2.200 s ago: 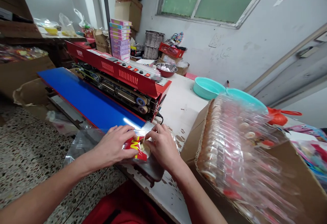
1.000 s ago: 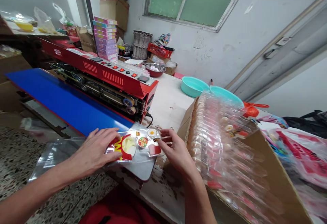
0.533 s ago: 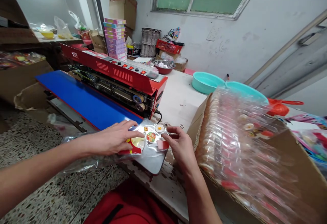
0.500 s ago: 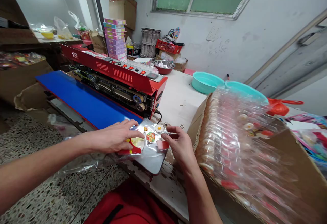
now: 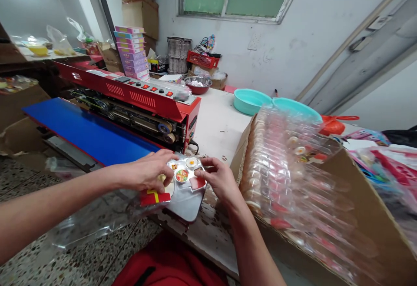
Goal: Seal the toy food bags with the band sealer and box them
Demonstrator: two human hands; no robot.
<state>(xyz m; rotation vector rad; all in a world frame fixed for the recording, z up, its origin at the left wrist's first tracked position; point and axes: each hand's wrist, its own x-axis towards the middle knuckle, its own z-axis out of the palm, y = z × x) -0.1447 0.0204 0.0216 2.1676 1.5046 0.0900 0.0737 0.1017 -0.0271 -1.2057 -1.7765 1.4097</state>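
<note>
A clear blister pack of small toy food pieces (image 5: 183, 177), with a red and yellow card end, lies on the metal plate (image 5: 187, 201) at the near end of the red sealing machine (image 5: 143, 99). My left hand (image 5: 148, 173) presses down on the pack's left part, fingers curled over it. My right hand (image 5: 219, 181) pinches the pack's right edge. A clear plastic bag (image 5: 97, 216) trails from the pack toward the floor on the left.
The blue conveyor belt (image 5: 84, 131) runs left beside the machine. A cardboard box (image 5: 358, 207) packed with several clear blister packs (image 5: 286, 173) stands at my right. Two teal bowls (image 5: 252, 101) sit on the white table (image 5: 218, 125) behind it. Boxes and a metal bowl (image 5: 196, 84) crowd the back.
The pack has slid a little toward the machine's entry. My left hand now lies further over its middle, and the red card end shows below it. My right hand stays at the right edge.
</note>
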